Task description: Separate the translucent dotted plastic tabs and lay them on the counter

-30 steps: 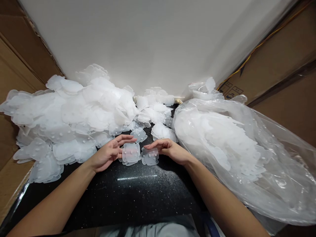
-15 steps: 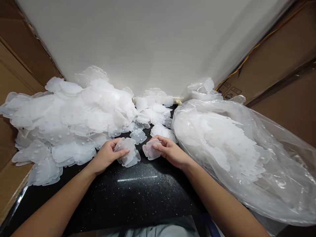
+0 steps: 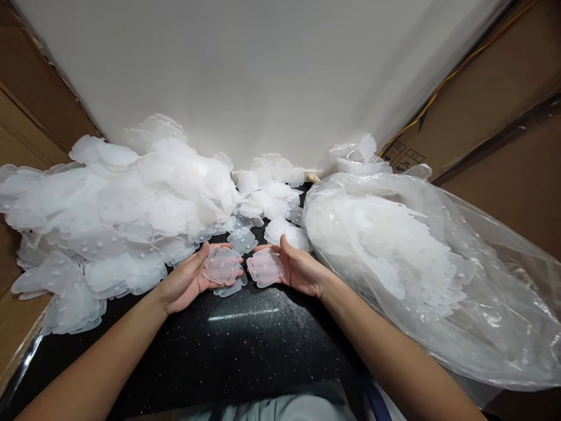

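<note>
My left hand [image 3: 186, 280] is turned palm up and holds a translucent white plastic piece [image 3: 222, 265] with small studs on its fingers. My right hand [image 3: 298, 270] is also palm up, holding a second plastic piece [image 3: 265, 267] of the same kind. The two pieces sit side by side just above the black speckled table [image 3: 236, 339]. A third piece [image 3: 230, 288] lies flat on the table under my left fingers.
A big loose heap of the same plastic pieces [image 3: 114, 204] covers the left and back of the table. A clear plastic bag [image 3: 416, 263] full of pieces fills the right. Cardboard [image 3: 495, 99] stands on both sides, with a white wall behind.
Both hands have picked a piece off the table and turned palm up with it. The camera has shifted slightly.
</note>
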Demonstrator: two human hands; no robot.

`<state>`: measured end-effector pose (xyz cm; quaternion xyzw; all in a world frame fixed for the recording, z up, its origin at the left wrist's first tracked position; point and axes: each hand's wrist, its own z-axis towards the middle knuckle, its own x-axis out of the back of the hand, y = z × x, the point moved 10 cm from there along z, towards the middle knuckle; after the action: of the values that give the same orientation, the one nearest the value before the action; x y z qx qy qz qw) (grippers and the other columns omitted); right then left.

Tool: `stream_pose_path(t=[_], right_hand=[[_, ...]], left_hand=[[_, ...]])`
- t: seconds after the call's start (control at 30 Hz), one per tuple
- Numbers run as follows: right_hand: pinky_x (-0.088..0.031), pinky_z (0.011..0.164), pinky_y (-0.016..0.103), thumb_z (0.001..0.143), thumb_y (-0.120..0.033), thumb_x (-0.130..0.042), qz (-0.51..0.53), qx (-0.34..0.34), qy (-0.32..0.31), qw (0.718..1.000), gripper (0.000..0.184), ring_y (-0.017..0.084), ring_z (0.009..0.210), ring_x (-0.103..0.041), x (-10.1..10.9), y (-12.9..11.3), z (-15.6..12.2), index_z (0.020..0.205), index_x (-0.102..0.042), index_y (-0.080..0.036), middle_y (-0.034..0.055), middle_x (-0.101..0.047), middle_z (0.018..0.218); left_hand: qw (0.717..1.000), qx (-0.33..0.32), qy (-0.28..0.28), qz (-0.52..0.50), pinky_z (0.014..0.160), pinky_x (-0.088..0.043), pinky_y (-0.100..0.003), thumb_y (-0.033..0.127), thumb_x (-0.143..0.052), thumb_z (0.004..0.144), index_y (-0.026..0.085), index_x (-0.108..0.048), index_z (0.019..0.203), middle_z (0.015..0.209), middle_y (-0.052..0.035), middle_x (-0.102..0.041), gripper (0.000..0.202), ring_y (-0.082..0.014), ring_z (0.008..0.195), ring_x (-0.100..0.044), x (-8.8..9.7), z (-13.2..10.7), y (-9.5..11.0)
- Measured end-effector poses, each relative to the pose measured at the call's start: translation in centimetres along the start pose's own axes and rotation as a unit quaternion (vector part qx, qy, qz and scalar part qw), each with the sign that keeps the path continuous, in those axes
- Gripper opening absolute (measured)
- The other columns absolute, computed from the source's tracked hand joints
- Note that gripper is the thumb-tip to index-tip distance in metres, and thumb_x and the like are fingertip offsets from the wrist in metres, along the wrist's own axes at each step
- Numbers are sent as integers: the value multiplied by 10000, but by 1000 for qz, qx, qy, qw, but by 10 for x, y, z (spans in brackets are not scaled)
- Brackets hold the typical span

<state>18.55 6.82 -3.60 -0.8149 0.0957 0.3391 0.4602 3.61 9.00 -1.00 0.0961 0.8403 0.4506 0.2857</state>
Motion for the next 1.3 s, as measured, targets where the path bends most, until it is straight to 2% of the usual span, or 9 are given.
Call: stream_pose_path(t=[0.17,0.4,0.6,0.77,0.9,1.03,1.3], right_hand=[[-547,869,407,918,-677,-386,13,7,-4,1000,597,237,972,-687,-2,-2,1,1110,-590,-150,151,-681,1105],[-556,841,402,910,-683,-397,17,6,-10,1000,593,234,942,-692,-1,-1,3,1092,-591,-153,143,-687,1089],[-559,793,352,863,-608,-587,-4,17,-6,1000,466,213,856,-697,0,1,2,990,-651,-164,95,-722,964],[-554,794,310,768,-442,-778,-13,25,4,1000,326,171,803,-692,1,2,1,899,-654,-171,43,-719,876],[-557,793,309,774,-435,-774,-30,25,3,999,327,170,815,-702,-1,3,0,928,-658,-171,43,-723,890],[-563,769,329,778,-459,-761,-48,26,5,999,353,186,814,-713,-3,2,-3,993,-652,-201,49,-735,936],[-556,736,347,770,-441,-768,-62,25,4,998,356,195,793,-711,-5,2,-4,980,-610,-201,47,-721,913]], left_hand=[[999,8,-28,-32,957,-498,-511,690,-399,889,178,-532,1278,1278,-181,-640,656,-362,1136,-641,-6,-1,0],[999,5,-36,-40,963,-487,-534,718,-375,877,188,-526,1292,1295,-181,-616,690,-374,1139,-634,-13,-4,3],[997,1,-56,-55,960,-488,-531,711,-364,885,191,-521,1277,1268,-174,-626,669,-374,1135,-635,-14,-6,1],[997,-9,-64,-51,962,-472,-551,682,-316,914,175,-499,1273,1306,-197,-600,648,-382,1143,-627,-15,-7,3],[996,-12,-68,-48,962,-455,-571,666,-279,930,159,-478,1277,1316,-222,-584,646,-396,1135,-630,-18,-9,5],[996,-18,-71,-49,953,-461,-544,675,-287,923,165,-483,1252,1304,-219,-593,639,-388,1131,-634,-21,-11,6],[996,-16,-74,-55,955,-455,-531,697,-334,900,179,-503,1223,1277,-198,-610,633,-361,1113,-643,-22,-13,4]])
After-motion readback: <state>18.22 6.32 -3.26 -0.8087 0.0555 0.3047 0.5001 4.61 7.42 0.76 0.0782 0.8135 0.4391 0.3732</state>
